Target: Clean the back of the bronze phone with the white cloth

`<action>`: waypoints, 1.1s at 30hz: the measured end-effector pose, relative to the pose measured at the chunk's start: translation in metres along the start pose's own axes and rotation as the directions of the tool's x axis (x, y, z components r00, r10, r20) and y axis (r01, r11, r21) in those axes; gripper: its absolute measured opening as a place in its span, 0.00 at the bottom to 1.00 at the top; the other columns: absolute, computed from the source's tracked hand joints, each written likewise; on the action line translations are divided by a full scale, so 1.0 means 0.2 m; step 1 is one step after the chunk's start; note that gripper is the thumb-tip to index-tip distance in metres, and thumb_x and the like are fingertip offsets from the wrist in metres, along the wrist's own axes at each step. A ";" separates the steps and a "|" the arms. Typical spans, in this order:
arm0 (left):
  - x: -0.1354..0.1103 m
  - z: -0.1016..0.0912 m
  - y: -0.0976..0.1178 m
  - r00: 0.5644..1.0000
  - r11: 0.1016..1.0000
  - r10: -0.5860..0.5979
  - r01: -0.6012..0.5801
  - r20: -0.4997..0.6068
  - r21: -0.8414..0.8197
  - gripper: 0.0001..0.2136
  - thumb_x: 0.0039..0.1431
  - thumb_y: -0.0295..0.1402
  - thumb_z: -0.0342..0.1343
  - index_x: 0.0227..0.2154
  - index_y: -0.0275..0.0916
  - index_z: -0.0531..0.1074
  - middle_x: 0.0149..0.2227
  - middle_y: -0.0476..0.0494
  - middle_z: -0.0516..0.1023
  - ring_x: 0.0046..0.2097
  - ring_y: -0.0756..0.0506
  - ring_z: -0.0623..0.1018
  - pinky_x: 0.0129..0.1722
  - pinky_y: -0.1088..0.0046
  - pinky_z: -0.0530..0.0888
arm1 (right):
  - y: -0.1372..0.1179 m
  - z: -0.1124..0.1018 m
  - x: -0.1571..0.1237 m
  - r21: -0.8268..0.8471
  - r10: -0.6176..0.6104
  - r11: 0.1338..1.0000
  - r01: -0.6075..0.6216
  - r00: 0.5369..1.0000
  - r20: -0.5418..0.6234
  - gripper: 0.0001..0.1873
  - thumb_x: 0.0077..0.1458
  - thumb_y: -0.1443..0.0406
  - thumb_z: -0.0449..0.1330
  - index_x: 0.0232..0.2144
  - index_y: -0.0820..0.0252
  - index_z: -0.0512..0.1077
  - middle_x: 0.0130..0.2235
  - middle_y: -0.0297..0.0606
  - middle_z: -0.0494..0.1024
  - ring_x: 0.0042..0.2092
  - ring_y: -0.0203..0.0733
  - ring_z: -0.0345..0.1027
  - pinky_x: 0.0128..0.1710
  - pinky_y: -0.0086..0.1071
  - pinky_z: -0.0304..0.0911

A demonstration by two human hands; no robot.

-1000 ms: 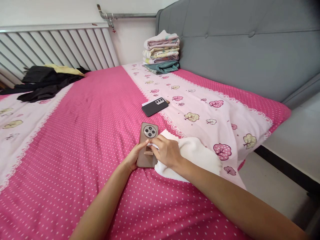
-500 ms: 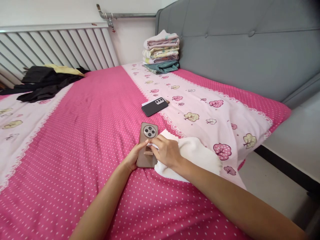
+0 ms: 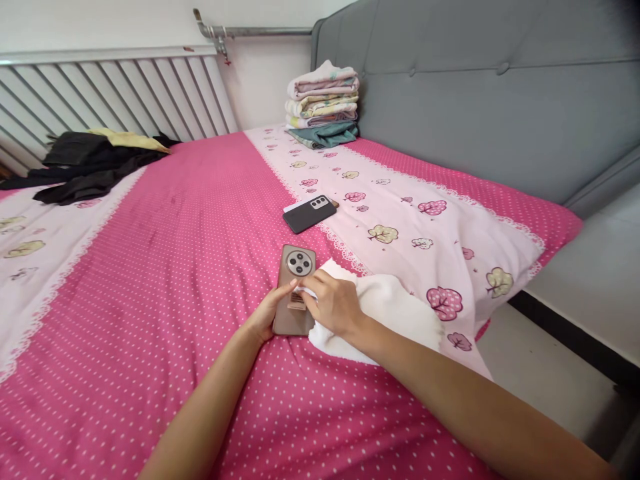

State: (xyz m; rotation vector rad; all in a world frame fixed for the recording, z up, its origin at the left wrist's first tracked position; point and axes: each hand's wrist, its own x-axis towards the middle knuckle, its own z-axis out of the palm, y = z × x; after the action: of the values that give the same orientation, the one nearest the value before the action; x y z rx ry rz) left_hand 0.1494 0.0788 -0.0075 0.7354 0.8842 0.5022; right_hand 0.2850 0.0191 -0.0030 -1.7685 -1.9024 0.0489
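Note:
A smartphone (image 3: pixel 283 323) in a brownish, see-through-looking case lies back up on the bed, its round camera block at the far end. My left hand (image 3: pixel 265 313) grips its left edge, thumb laid over the back. On the phone's back, a small pinkish-brown piece with dark stripes (image 3: pixel 297 301) shows beneath my fingers. My right hand (image 3: pixel 335 301) is closed, fingertips pinching a bit of white cloth (image 3: pixel 400 310) against the phone near that piece. The rest of the cloth spreads out under and right of the hand.
Beyond the phone lies a black phone (image 3: pixel 310 215) on top of something pale. Folded cloths (image 3: pixel 324 100) are stacked by the grey headboard (image 3: pixel 450 100). Dark clothes (image 3: pixel 95 163) lie at the far left, before a radiator (image 3: pixel 120 93). The bed's edge drops to the floor at right.

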 end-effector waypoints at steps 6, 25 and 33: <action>0.00 0.01 0.00 1.000 1.000 0.002 -0.002 -0.015 0.005 0.10 0.51 0.37 0.56 0.29 0.33 0.72 0.24 0.43 0.76 0.23 0.47 0.75 0.26 0.72 0.73 | 0.00 0.00 0.00 0.001 0.000 1.000 0.000 1.000 0.000 0.11 0.58 0.61 0.49 0.39 0.53 0.71 0.39 0.33 0.73 0.36 0.36 0.68 0.28 0.27 0.55; 0.00 0.00 0.00 1.000 1.000 0.000 0.000 -0.009 0.006 0.11 0.49 0.38 0.57 0.29 0.33 0.71 0.24 0.43 0.76 0.23 0.48 0.75 0.26 0.72 0.73 | 0.00 0.01 0.00 0.003 -0.009 1.000 0.009 1.000 -0.020 0.11 0.58 0.62 0.49 0.38 0.53 0.71 0.38 0.32 0.73 0.35 0.36 0.68 0.27 0.28 0.54; 0.01 -0.01 0.00 1.000 1.000 0.000 0.000 -0.002 -0.003 0.11 0.49 0.38 0.58 0.29 0.33 0.71 0.24 0.44 0.76 0.24 0.48 0.75 0.27 0.71 0.73 | 0.00 0.00 0.00 0.005 -0.004 1.000 0.004 1.000 -0.016 0.12 0.58 0.61 0.49 0.39 0.53 0.71 0.38 0.33 0.73 0.36 0.36 0.68 0.28 0.27 0.55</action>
State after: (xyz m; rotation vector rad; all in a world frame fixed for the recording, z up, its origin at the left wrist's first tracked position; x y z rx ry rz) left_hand 0.1493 0.0798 -0.0096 0.7322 0.8849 0.5042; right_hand 0.2846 0.0187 -0.0032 -1.7565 -1.8931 0.0371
